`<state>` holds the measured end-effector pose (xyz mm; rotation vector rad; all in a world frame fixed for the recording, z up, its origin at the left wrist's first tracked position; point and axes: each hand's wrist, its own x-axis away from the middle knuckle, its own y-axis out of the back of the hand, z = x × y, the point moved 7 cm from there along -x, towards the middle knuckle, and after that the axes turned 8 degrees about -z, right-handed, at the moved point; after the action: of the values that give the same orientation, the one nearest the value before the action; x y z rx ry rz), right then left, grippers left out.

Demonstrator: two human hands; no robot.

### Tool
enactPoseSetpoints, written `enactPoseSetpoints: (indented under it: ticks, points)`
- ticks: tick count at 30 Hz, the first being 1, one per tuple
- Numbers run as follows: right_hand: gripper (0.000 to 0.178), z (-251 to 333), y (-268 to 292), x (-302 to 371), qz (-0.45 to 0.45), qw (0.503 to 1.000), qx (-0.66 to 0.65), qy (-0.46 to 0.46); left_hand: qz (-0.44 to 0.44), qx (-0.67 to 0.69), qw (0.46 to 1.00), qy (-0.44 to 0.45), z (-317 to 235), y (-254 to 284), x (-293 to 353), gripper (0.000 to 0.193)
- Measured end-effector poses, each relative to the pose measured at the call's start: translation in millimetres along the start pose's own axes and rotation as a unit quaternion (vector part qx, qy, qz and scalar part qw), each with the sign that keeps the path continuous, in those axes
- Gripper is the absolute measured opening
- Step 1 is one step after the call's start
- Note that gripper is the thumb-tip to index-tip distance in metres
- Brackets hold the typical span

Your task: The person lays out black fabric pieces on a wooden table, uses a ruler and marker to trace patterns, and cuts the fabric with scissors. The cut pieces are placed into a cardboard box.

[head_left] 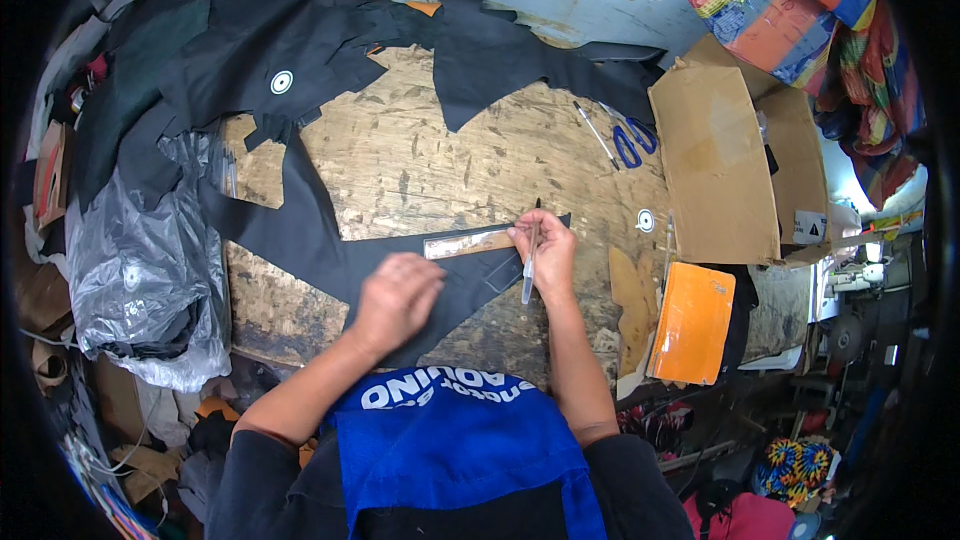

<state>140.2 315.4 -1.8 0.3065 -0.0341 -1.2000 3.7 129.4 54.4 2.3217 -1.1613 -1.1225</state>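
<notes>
A black leather-like piece point(465, 278) lies along the near part of the worn wooden table point(390, 160), with faint pale outlines drawn near its right end. On its upper edge rests a ruler point(462, 244), whose right end runs under the fingers of my right hand point(550, 252). That hand is closed on a pen point(528, 285) with a clear barrel, which slants down below the fingers. My left hand point(397, 298) is over the same piece, left of and below the ruler. Its fingers curl loosely and are slightly blurred; nothing shows in them.
More black sheets point(270, 30) cover the far and left table. A grey plastic bag point(150, 270) hangs at the left edge. To the right are blue-handled scissors point(630, 145), another pen point(596, 134), a cardboard box point(715, 155), an orange notebook point(692, 323) and a tan scrap point(630, 310).
</notes>
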Motion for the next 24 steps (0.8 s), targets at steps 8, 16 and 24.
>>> enactPoseSetpoints:
  ticks: [8,16,24]
  points:
    - [0.022,2.0,3.5,0.5,-0.025,0.998,0.050,0.011,0.231,-0.107,0.967,-0.020,-20.7,-79.1,15.3,0.065]
    - [0.022,11.9,23.5,9.0,-0.074,0.981,0.136,0.115,0.203,-0.137,0.969,-0.033,-19.1,-82.4,20.0,0.069]
    - [0.021,17.3,20.3,10.6,-0.092,0.978,0.123,0.142,0.210,-0.140,0.968,-0.021,-19.7,-83.3,19.7,0.067]
